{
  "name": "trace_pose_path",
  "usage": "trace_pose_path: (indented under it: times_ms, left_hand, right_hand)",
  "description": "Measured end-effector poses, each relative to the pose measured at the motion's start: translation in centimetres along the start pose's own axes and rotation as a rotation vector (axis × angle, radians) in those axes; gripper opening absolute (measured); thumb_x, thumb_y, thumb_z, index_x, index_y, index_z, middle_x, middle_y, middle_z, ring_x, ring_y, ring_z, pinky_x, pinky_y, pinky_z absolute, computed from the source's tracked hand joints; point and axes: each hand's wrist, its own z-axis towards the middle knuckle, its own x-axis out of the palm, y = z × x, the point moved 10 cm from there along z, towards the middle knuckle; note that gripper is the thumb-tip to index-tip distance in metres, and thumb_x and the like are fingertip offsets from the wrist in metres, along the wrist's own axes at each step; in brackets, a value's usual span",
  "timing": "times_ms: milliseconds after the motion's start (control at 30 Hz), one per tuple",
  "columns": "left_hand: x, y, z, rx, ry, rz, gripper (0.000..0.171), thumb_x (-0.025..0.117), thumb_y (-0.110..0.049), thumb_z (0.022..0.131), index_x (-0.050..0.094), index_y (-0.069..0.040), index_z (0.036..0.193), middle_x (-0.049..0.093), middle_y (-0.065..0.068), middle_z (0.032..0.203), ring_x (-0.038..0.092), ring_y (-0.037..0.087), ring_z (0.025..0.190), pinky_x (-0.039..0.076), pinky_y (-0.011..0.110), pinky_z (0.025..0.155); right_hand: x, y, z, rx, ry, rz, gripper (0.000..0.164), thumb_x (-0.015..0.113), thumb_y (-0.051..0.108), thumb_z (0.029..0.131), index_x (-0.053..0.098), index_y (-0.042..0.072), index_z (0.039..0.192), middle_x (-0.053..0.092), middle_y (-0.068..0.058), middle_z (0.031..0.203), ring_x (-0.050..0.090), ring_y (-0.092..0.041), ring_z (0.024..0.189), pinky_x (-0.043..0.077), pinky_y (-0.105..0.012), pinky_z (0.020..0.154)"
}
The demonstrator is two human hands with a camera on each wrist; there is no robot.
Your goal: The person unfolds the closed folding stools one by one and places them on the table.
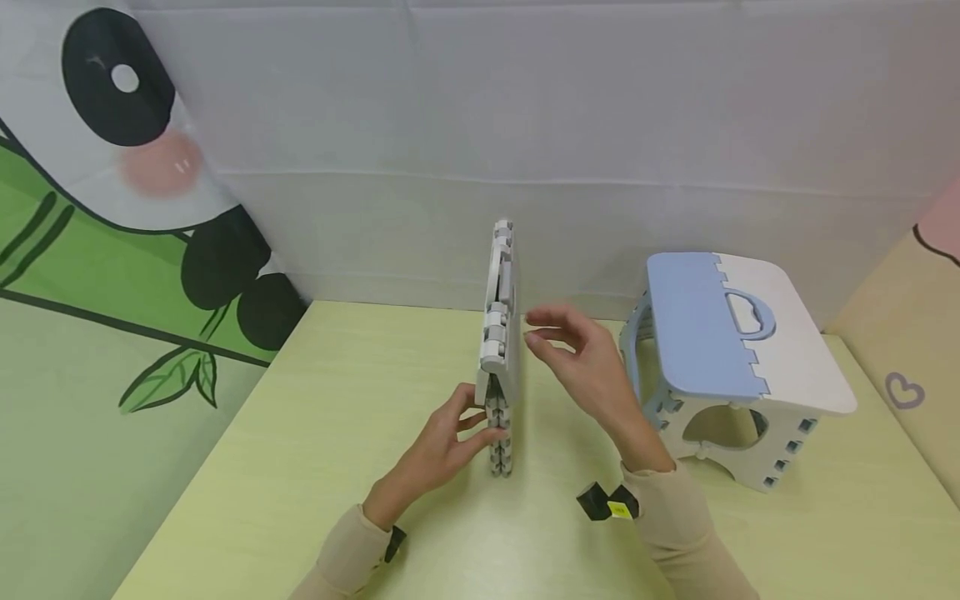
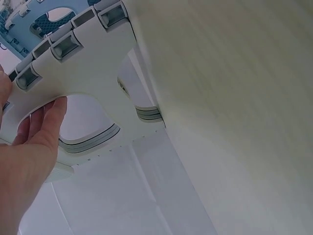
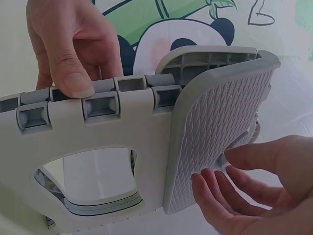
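Note:
A folded white-and-grey folding stool (image 1: 497, 333) stands on edge on the table, seen nearly edge-on in the head view. My left hand (image 1: 442, 442) grips its folded legs (image 2: 98, 63). In the right wrist view, the left thumb lies over the leg hinges (image 3: 100, 105). The left wrist view shows other fingers reaching into the oval leg opening. To the right of the stool is my right hand (image 1: 581, 358), fingers loosely bent and holding nothing. Its fingertips are close to the textured seat panel (image 3: 220, 98), near the handle area.
An unfolded blue-and-white folding stool (image 1: 697, 333) with a blue handle stands at the right of the table (image 1: 300, 467). A white cloth backdrop (image 1: 562, 167) rises behind the table, with a panda-printed sheet (image 1: 135, 250) at the left.

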Motion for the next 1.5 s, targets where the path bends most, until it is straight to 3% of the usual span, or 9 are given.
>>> trace_pose_path:
  times_ms: [233, 567, 900, 1500]
  left_hand:
    - [0.0, 0.0, -0.1, -0.008, -0.007, 0.001, 0.046, 0.075, -0.009, 0.095, 0.047, -0.009, 0.131, 0.062, 0.007, 0.128, 0.059, 0.027, 0.124, 0.052, 0.045, 0.103]
    - [-0.1, 0.1, -0.2, -0.010, -0.006, -0.006, 0.046, 0.074, -0.008, 0.096, 0.047, -0.009, 0.133, 0.061, 0.009, 0.130, 0.059, 0.029, 0.124, 0.051, 0.053, 0.103]
    - [-0.2, 0.0, -0.2, -0.001, -0.007, 0.006, 0.046, 0.075, -0.007, 0.095, 0.047, -0.010, 0.132, 0.062, 0.007, 0.129, 0.060, 0.027, 0.123, 0.052, 0.049, 0.103]
    - [-0.3, -0.1, -0.2, -0.009, -0.007, 0.012, 0.046, 0.074, -0.008, 0.095, 0.047, -0.010, 0.133, 0.061, 0.008, 0.132, 0.059, 0.028, 0.125, 0.051, 0.053, 0.103]
  right_hand:
    - [0.3, -0.9, -0.5, 0.032, 0.017, 0.010, 0.029, 0.070, 0.005, 0.098, 0.064, -0.001, 0.125, 0.064, -0.015, 0.129, 0.064, -0.028, 0.118, 0.056, -0.029, 0.095]
    - [0.8, -2.2, -1.3, 0.051, 0.054, -0.030, 0.027, 0.070, 0.005, 0.098, 0.065, 0.001, 0.124, 0.064, -0.015, 0.127, 0.065, -0.028, 0.118, 0.057, -0.031, 0.094]
    - [0.8, -3.2, -2.0, 0.059, 0.075, -0.061, 0.026, 0.071, 0.004, 0.097, 0.066, 0.003, 0.123, 0.065, -0.014, 0.125, 0.066, -0.028, 0.117, 0.057, -0.032, 0.094]
    - [2.4, -5.4, -3.4, 0.124, 0.187, -0.123, 0.027, 0.069, 0.003, 0.098, 0.065, 0.002, 0.124, 0.066, -0.016, 0.124, 0.066, -0.031, 0.116, 0.058, -0.041, 0.093]
